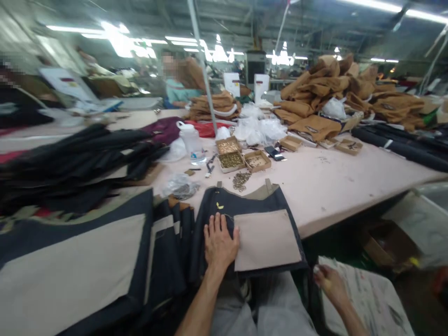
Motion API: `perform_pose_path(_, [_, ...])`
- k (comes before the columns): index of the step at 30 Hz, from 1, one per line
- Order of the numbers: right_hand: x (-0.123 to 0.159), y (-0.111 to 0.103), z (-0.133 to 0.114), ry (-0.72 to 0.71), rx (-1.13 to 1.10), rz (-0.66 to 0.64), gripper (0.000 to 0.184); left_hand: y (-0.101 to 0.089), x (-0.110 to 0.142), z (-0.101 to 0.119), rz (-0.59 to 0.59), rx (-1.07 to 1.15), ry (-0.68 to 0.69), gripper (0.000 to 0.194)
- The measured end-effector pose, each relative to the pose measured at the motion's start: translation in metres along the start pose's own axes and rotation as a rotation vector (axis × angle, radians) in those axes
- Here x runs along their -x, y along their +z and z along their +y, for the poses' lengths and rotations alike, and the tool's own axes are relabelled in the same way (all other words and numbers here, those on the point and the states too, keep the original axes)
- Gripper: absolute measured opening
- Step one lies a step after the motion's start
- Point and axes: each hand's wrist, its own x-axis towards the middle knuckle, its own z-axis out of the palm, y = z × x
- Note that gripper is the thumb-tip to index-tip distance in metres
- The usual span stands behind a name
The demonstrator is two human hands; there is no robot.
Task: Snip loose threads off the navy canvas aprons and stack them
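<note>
My left hand point(221, 245) lies flat with its fingers stretched out on a dark navy fabric piece point(210, 205). Right beside my thumb, a beige rectangular patch point(268, 240) covers the right part of that piece. A small yellow mark point(219, 205) shows just above my fingertips. Off the table edge at the lower right, my right hand point(331, 282) is curled, its fingertips pressed together. Something small and whitish shows at them, too blurred to name. Below this hand is a pale printed sheet or cover point(364, 298).
Dark garment pieces with beige panels point(80, 266) are stacked at the left. Boxes of small metal parts point(231, 160), loose rings point(241, 181), a plastic jug point(190, 140) and plastic bags point(259, 130) stand ahead on the pale table point(350, 177). Brown garments point(325, 88) pile behind.
</note>
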Motion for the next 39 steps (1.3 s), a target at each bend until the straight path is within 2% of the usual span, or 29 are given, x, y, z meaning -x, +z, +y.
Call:
perform_pose_path(2, [-0.044, -0.011, -0.028, -0.131, -0.080, 0.018, 0.044, 0.000, 0.003, -0.003, 0.006, -0.022, -0.012, 0.066])
perform_pose_path(5, [-0.102, -0.013, -0.094, -0.368, -0.076, 0.090, 0.053, -0.001, 0.005, -0.005, 0.009, -0.022, -0.039, 0.066])
perform_pose_path(8, [-0.150, 0.003, -0.166, -0.564, -0.005, 0.051, 0.052, -0.003, 0.007, -0.005, 0.005, 0.002, -0.049, 0.065])
perform_pose_path(10, [-0.180, 0.019, -0.202, -0.597, 0.078, 0.042, 0.048, -0.004, 0.007, -0.006, 0.006, 0.015, -0.046, 0.065])
perform_pose_path(12, [-0.206, 0.032, -0.227, -0.609, 0.157, 0.001, 0.042, -0.003, 0.006, -0.007, 0.010, 0.022, -0.046, 0.065])
perform_pose_path(15, [-0.233, 0.045, -0.246, -0.644, 0.199, -0.053, 0.036, -0.002, 0.007, -0.009, 0.018, 0.031, -0.053, 0.065])
perform_pose_path(19, [-0.239, 0.070, -0.267, -0.713, 0.172, -0.059, 0.040, -0.002, 0.011, -0.011, 0.010, 0.066, -0.066, 0.066])
perform_pose_path(22, [-0.227, 0.103, -0.284, -0.845, 0.106, -0.222, 0.041, -0.003, 0.014, -0.011, -0.005, 0.096, -0.076, 0.067])
perform_pose_path(24, [-0.219, 0.126, -0.293, -0.908, 0.152, -0.337, 0.038, -0.004, 0.014, -0.010, -0.015, 0.106, -0.086, 0.067])
perform_pose_path(25, [-0.217, 0.136, -0.297, -0.915, 0.202, -0.350, 0.036, -0.003, 0.015, -0.010, -0.017, 0.109, -0.091, 0.067])
perform_pose_path(29, [-0.224, 0.161, -0.306, -0.873, 0.355, -0.251, 0.035, 0.000, 0.017, -0.013, -0.011, 0.122, -0.100, 0.069])
perform_pose_path(33, [-0.236, 0.183, -0.323, -0.905, 0.418, -0.265, 0.030, 0.005, 0.018, -0.015, 0.014, 0.121, -0.094, 0.069])
perform_pose_path(39, [-0.236, 0.215, -0.340, -0.903, 0.483, -0.246, 0.026, 0.008, 0.020, -0.018, 0.037, 0.098, -0.084, 0.069])
